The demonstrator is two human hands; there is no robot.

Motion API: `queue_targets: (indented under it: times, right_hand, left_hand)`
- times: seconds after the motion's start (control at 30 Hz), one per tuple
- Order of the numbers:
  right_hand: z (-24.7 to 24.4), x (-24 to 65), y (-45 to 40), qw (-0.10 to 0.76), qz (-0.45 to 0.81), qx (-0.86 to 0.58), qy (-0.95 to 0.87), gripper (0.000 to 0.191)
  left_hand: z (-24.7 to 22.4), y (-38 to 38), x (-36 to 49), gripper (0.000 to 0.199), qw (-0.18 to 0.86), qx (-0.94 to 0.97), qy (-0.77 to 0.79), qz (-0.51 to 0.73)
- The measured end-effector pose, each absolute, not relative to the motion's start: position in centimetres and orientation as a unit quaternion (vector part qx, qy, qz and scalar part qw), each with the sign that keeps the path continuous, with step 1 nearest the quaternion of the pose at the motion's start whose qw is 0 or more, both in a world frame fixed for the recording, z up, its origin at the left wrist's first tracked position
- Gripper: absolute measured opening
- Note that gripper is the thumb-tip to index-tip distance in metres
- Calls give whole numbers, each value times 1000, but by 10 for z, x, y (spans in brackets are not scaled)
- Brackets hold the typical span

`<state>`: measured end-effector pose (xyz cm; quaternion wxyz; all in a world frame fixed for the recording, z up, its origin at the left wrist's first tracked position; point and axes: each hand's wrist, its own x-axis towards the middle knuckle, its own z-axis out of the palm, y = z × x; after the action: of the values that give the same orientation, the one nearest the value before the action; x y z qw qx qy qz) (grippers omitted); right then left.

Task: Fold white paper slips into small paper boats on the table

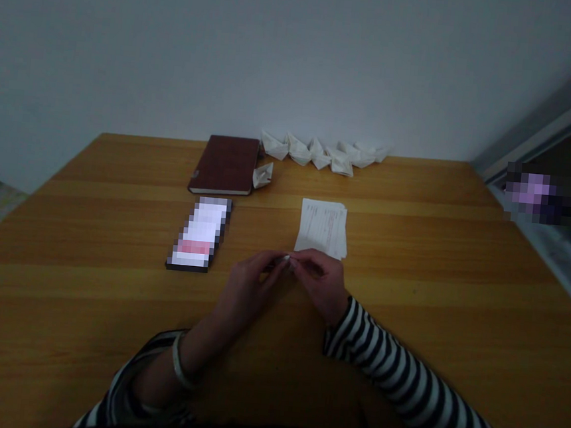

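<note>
My left hand (252,279) and my right hand (320,278) meet at the middle of the table, thumbs and fingertips pinched together. Between them shows a small bit of white paper (287,257), mostly covered by the fingers. Just beyond my right hand lies a stack of printed white sheets (321,228). Folded white paper pieces (298,150) stand in a row along the wall at the back. One more folded paper piece (263,175) rests beside the right edge of a dark red notebook (227,163).
A phone (200,234) with its screen lit lies on the wooden table (436,254), left of my hands. The wall (299,62) rises at the table's back edge. At the far right, beyond the table's edge, is a blurred pink object (532,192).
</note>
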<state>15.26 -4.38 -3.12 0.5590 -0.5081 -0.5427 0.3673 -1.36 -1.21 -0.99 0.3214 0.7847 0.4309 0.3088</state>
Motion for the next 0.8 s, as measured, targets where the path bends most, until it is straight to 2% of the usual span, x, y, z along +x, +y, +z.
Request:
queue_targets:
  times: [0.27,0.5,0.8]
  right_hand:
    - [-29,151,-46,558,354,-522,-540,13]
    - [-30,148,-45,589,377,-495,-515,14]
    - [-30,149,-45,578,386,-511,-505,16]
  left_hand:
    - [-7,-16,-10,19,331,767,432,341]
    - [-6,-11,-10,15,386,694,474,380]
    - [-6,-2,-17,15,417,728,434,328]
